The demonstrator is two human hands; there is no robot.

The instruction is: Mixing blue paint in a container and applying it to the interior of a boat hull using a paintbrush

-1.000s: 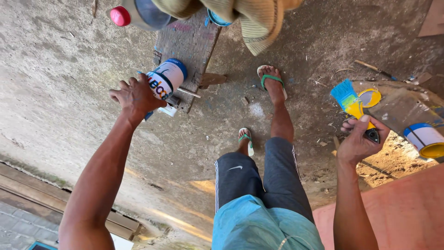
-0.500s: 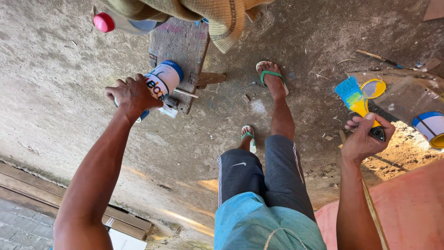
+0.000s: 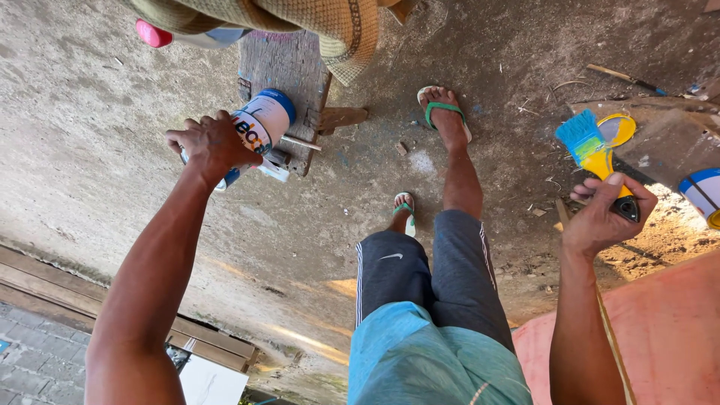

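The left hand [image 3: 212, 142] is closed around a white can with a blue rim [image 3: 259, 124], fingers curled over its near end. The can lies tilted, just beside the left edge of a worn wooden board [image 3: 289, 71] on the concrete floor [image 3: 90, 150]. The right hand [image 3: 607, 214] is wrapped around the black handle of a paintbrush [image 3: 596, 154] with a yellow ferrule and blue bristles, held upright, bristles pointing far. Just beyond the bristles sits a yellow lid [image 3: 619, 127]. At the right edge stands a second can [image 3: 705, 193]. The person's feet in green sandals [image 3: 442, 111] rest on the floor between the hands.
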